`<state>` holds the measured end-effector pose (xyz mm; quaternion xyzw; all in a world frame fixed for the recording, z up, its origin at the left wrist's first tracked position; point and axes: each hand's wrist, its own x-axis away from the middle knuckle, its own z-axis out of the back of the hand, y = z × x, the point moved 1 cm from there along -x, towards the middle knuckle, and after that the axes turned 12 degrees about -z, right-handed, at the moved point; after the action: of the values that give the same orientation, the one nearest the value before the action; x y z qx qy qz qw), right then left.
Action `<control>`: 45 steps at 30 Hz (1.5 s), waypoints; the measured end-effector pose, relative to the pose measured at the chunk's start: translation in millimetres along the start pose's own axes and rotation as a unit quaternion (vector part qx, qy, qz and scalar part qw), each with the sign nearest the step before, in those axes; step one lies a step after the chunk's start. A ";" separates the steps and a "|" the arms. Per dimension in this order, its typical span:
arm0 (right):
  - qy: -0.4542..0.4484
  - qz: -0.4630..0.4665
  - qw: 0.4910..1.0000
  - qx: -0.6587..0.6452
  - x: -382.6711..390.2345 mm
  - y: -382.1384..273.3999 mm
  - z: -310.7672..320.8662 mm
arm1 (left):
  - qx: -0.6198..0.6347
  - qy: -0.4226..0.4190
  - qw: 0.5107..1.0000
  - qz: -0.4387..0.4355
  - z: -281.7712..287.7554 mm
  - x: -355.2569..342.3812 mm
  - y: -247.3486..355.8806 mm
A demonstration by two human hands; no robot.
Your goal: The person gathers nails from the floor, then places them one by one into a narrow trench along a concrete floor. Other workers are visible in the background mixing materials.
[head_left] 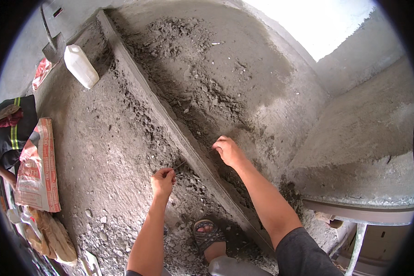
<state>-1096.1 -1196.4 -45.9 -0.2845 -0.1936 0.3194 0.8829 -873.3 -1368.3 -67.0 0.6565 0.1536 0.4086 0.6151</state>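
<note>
A long, narrow mortar-crusted board (158,106) runs diagonally across the rough floor. On its left side, my left hand (162,182) is closed in a pinch on a thin dark wire-like strand (181,164) that points toward the board. Across the board, my right hand (228,151) pinches a short bit of similar thin strand beside its fingertips. Whether both ends belong to one piece is hard to see. Loose grey rubble lies along both sides of the board. My sandalled foot (209,231) is just left of its near end.
A white plastic jug (81,66) lies near a shovel (54,47) at the far left. A red-and-white sack (42,168) and dark clothing with yellow stripes (14,126) are at the left edge. Concrete walls (359,124) rise on the right, above a curved ledge (359,212).
</note>
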 end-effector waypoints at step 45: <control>0.038 -0.052 0.997 0.031 1.8 -3.4 -17.9 | -0.044 0.006 0.998 -0.039 -10.2 -14.0 -3.5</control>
<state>-1084.0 -1204.2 -57.1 -0.2587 -0.1651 0.2676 0.9133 -888.4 -1370.5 -76.1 0.6198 0.1650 0.3948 0.6578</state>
